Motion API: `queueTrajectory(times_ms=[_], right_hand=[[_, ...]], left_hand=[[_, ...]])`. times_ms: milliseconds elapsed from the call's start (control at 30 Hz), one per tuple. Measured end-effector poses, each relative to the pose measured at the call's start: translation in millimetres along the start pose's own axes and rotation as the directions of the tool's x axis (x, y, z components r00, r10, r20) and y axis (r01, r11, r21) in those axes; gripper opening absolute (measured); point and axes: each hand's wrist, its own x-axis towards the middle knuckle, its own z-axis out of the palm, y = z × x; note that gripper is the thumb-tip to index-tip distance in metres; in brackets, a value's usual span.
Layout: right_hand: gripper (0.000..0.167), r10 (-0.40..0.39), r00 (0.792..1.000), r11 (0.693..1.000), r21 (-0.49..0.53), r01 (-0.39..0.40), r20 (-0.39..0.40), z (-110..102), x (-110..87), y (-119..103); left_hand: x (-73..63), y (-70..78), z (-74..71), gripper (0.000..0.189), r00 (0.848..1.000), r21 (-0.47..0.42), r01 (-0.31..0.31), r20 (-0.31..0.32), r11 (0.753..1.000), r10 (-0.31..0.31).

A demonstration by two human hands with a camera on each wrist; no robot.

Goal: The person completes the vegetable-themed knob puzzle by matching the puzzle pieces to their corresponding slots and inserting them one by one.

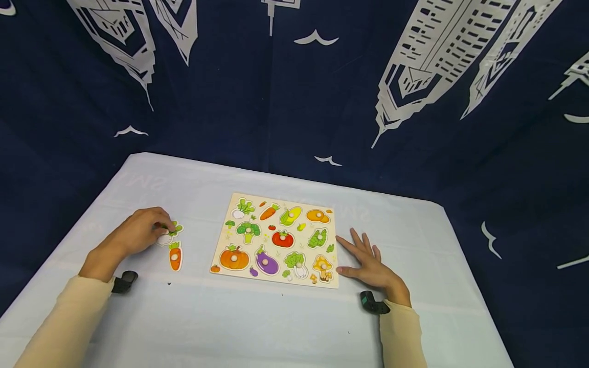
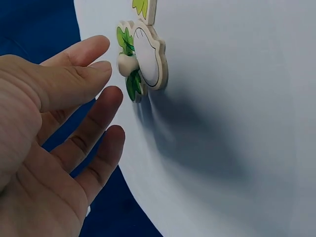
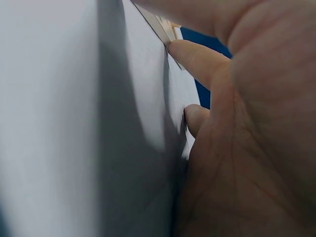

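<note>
A wooden turnip puzzle piece [image 2: 148, 59] with a round knob lies flat on the white table at the left. My left hand [image 1: 143, 230] is right over it; in the left wrist view the thumb and fingertips hover beside the knob, a small gap apart. Just below the turnip in the head view lies a carrot puzzle piece [image 1: 175, 261] with its own knob. To the right is a wooden vegetable puzzle board [image 1: 221, 230]. My right hand [image 1: 368, 263] spreads its fingers at the board's right side, thumb and a fingertip touching its edge.
Knobbed pieces such as the pumpkin [image 1: 227, 261], eggplant [image 1: 271, 266] and tomato [image 1: 276, 239] sit in the board. Its turnip [image 1: 239, 210] and carrot [image 1: 267, 213] spots show pictures without knobs. A dark blue printed cloth [image 1: 276, 102] hangs behind the table.
</note>
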Motion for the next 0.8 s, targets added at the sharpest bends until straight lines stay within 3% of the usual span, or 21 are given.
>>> queueTrajectory(times_ms=[200, 567, 800], right_hand=[[0.087, -0.009, 1.000, 1.000, 0.001, 0.009, -0.002, 0.4, -0.3, -0.3], [0.087, -0.005, 1.000, 1.000, -0.016, 0.004, 0.000, -0.7, 0.2, 0.1], [0.087, 0.000, 1.000, 1.000, -0.021, 0.000, -0.003, 0.1, 0.4, 0.3]], left_hand=[[0.0, -1.7, 1.2, 0.024, 1.000, 0.004, 0.024, 0.016, 1.000, -0.024], [0.4, -3.3, 5.5, 0.022, 1.000, 0.024, 0.002, -0.004, 1.000, -0.002], [2.1, -2.3, 6.0, 0.022, 1.000, 0.021, 0.023, 0.014, 1.000, -0.023]])
